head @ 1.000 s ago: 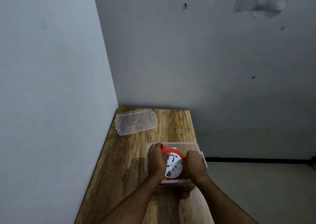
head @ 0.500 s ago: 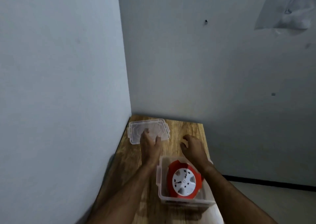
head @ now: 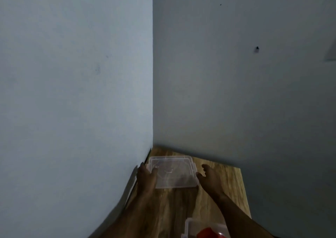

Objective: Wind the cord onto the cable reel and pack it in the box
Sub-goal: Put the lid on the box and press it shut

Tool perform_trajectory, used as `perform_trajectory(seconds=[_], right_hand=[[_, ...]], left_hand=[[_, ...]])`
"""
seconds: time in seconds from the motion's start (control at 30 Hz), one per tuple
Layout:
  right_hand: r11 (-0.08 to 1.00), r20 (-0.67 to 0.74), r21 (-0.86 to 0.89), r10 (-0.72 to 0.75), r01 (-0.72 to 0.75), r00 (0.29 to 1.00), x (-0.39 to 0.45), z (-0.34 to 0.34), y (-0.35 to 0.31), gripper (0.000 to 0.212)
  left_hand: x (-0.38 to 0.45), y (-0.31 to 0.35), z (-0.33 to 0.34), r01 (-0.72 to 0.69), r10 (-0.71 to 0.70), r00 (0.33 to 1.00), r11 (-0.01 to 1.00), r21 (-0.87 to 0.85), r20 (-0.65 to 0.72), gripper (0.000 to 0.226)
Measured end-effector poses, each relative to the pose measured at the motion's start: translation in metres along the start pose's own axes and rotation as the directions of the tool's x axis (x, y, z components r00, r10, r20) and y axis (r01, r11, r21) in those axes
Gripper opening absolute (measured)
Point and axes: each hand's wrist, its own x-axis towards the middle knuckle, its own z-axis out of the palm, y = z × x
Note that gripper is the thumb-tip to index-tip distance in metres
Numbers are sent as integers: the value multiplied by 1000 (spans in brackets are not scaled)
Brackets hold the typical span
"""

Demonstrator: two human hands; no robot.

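The clear plastic lid [head: 172, 172] lies flat on the wooden table [head: 227, 186], close to the wall corner. My left hand [head: 146, 176] holds its left edge, with the thumb resting on top. My right hand [head: 209, 177] is at the lid's right edge, thumb touching it and fingers spread apart. At the bottom of the view only the far end of the clear box [head: 189, 226] shows. A bit of the red cable reel [head: 209, 233] sits inside it. The cord is not visible.
The table stands in a corner, with a pale wall [head: 72, 92] along its left side and a grey wall [head: 236, 92] behind it. The table's right edge drops off just right of my right forearm.
Both hands left the reel in the box and reached forward to the lid. My left hand now grips its left edge. The view tilted up, so the box slid to the bottom.
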Motion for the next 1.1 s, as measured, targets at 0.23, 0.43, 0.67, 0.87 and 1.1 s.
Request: perform_trajectory(seconds=[0.23, 0.43, 0.67, 0.87, 1.1], right_hand=[[982, 6, 139, 126, -125, 992, 55, 41, 16, 59], [991, -16, 129, 49, -47, 999, 77, 67, 21, 27], [978, -30, 205, 56, -49, 998, 68, 58, 10, 27], [959, -87, 274, 96, -69, 992, 45, 20, -5, 42], [943, -140, 324, 129, -77, 982, 2, -39, -17, 34]], left_hand=[[39, -16, 24, 26, -28, 999, 995, 99, 15, 53], [54, -26, 42, 35, -35, 999, 997, 69, -7, 68], [50, -4, 37, 27, -27, 1000, 999, 30, 0, 47], [33, 21, 40, -3, 4, 1000, 999, -47, 19, 57], [-9, 62, 37, -96, 99, 995, 989, -109, 26, 55]])
